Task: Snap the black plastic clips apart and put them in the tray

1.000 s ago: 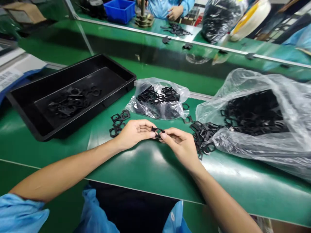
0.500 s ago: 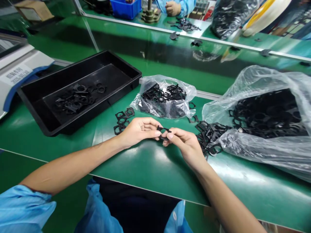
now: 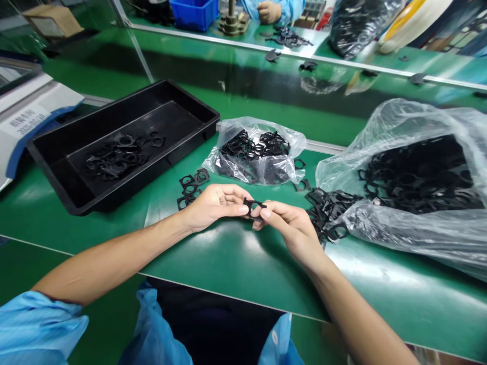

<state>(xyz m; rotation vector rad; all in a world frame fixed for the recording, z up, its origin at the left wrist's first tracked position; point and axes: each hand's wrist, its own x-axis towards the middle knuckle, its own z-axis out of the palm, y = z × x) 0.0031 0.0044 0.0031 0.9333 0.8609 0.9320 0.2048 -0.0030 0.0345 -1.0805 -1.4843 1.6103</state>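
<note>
Between my hands, just above the green table, is a small black plastic part (image 3: 248, 207) with a round opening. My left hand (image 3: 215, 207) pinches its left end between thumb and fingers. The right end is gripped by my right hand (image 3: 289, 223), its thumb on top and fingers curled below. Several similar black ring parts (image 3: 189, 189) lie on the table just beyond my left hand. A loose heap of black parts (image 3: 329, 210) lies to the right of my right hand.
A black tray (image 3: 190, 137) with some parts stands at the left. Behind my hands sits a small clear bag (image 3: 262, 170) of parts; a larger open bag (image 3: 399, 228) lies at the right. Across the bench, a co-worker's hand (image 3: 269, 12) rests near a blue bin (image 3: 194, 14).
The black part has turned slightly, so its round opening shows more clearly. Both hands keep their hold on it in almost the same place.
</note>
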